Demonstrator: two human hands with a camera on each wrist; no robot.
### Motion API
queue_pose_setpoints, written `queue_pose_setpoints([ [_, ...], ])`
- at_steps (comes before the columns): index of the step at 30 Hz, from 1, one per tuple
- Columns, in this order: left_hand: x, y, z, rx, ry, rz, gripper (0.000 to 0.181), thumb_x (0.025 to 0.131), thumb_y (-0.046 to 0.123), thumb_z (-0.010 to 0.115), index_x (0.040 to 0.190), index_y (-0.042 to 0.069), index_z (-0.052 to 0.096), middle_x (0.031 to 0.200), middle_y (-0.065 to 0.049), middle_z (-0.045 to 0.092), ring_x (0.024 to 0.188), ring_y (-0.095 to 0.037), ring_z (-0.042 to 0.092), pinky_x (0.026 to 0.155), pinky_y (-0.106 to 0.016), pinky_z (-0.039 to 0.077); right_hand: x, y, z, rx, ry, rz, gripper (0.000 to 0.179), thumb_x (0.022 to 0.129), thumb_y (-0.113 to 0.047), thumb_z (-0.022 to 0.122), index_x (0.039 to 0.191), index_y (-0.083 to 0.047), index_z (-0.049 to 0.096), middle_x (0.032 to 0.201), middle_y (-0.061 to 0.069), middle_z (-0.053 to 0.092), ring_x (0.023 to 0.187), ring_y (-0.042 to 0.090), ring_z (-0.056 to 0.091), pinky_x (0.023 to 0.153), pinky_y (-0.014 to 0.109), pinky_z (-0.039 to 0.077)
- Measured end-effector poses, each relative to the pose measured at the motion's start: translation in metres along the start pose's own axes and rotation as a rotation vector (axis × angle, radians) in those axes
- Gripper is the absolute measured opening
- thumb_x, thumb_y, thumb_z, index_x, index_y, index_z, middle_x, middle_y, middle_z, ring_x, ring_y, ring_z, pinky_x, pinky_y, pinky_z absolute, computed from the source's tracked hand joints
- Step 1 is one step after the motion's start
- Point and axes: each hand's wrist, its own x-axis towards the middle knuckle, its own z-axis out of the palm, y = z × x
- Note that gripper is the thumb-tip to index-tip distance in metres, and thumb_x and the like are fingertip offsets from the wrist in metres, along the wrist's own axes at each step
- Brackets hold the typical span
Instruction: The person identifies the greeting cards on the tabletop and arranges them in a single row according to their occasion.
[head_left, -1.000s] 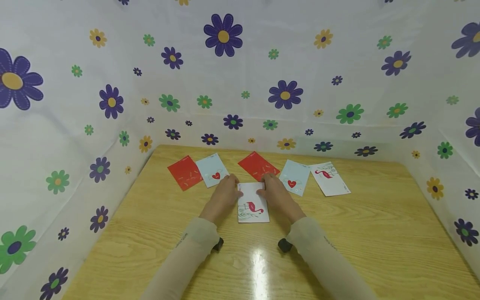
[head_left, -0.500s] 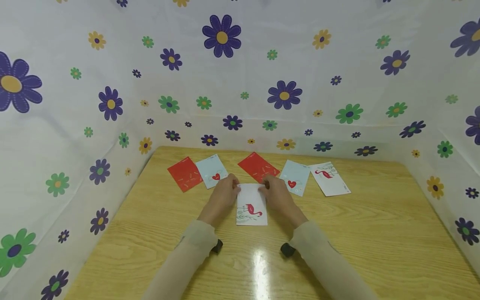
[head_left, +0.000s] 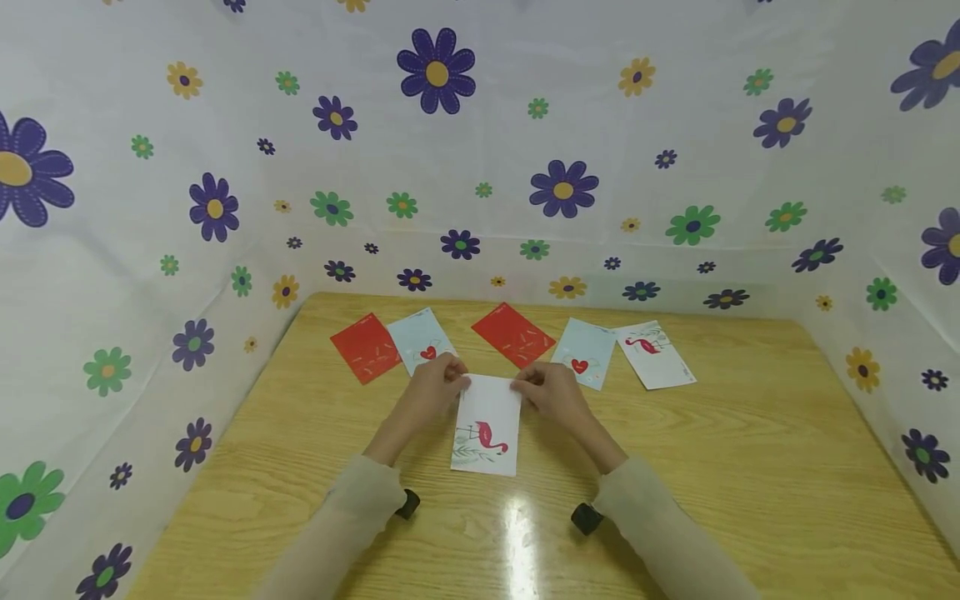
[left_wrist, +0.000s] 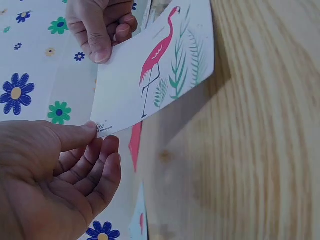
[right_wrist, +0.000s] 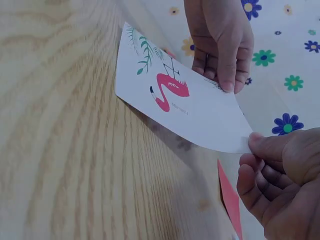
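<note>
A white card (head_left: 486, 417) with a pink flamingo and green leaves is held up off the wood table, bending slightly. My left hand (head_left: 431, 390) pinches one far corner between thumb and fingers; the left wrist view shows this hand (left_wrist: 65, 170) with the thumb on top of the printed face. At the other far corner my right hand (head_left: 557, 396) pinches the card the same way, its thumb on top and fingers curled beneath in the right wrist view (right_wrist: 285, 175). The flamingo faces up.
Along the table's back lie a red card (head_left: 366, 348), a pale blue heart card (head_left: 417, 337), another red card (head_left: 513, 333), another blue heart card (head_left: 583, 354) and a second flamingo card (head_left: 656, 355). A flower-printed cloth (head_left: 487, 142) surrounds the wood table (head_left: 750, 467).
Both hands have drawn the flamingo card slightly nearer and to the left, raising it off the table. The wrists have spread further apart. The cards at the back stay put.
</note>
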Motion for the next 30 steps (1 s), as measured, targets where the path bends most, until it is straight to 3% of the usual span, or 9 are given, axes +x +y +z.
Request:
queue_pose_setpoints([
  [7,-0.014,0.008,-0.017,-0.020,-0.015,-0.016,0.016,0.100,0.018,0.070,0.111,0.007,0.067,0.098,-0.004,0.068,0.085,-0.021,0.066,0.077,-0.031,0.058,-0.012,-0.012,-0.003,0.097,-0.032,-0.024,0.010,0.095,-0.012,0.077,0.093,-0.002,0.076,0.069,0.012,0.065,0.056,0.015,0.054,0.053,0.023,0.043],
  [15,-0.039,0.011,-0.045,0.004,-0.017,-0.040,0.017,0.100,0.021,0.070,0.110,0.008,0.069,0.096,-0.004,0.069,0.082,-0.021,0.067,0.074,-0.031,0.058,-0.022,-0.032,0.007,0.257,-0.113,-0.027,0.012,0.095,-0.013,0.076,0.093,-0.001,0.076,0.065,0.012,0.062,0.056,0.015,0.055,0.056,0.026,0.050],
  [21,-0.055,0.006,-0.069,0.029,-0.008,-0.038,0.014,0.100,0.019,0.071,0.108,0.007,0.071,0.096,-0.004,0.070,0.081,-0.021,0.067,0.074,-0.033,0.059,-0.025,-0.049,0.023,0.334,-0.154,-0.024,0.012,0.094,-0.012,0.077,0.093,0.000,0.076,0.066,0.012,0.063,0.056,0.013,0.055,0.056,0.024,0.051],
  [30,-0.072,-0.013,-0.096,0.078,-0.010,-0.052,0.016,0.100,0.021,0.070,0.107,0.006,0.071,0.094,-0.005,0.070,0.082,-0.021,0.066,0.075,-0.034,0.058,-0.027,-0.069,0.053,0.378,-0.151,-0.006,0.011,0.092,-0.008,0.078,0.091,0.003,0.076,0.064,0.012,0.063,0.054,0.011,0.054,0.054,0.022,0.050],
])
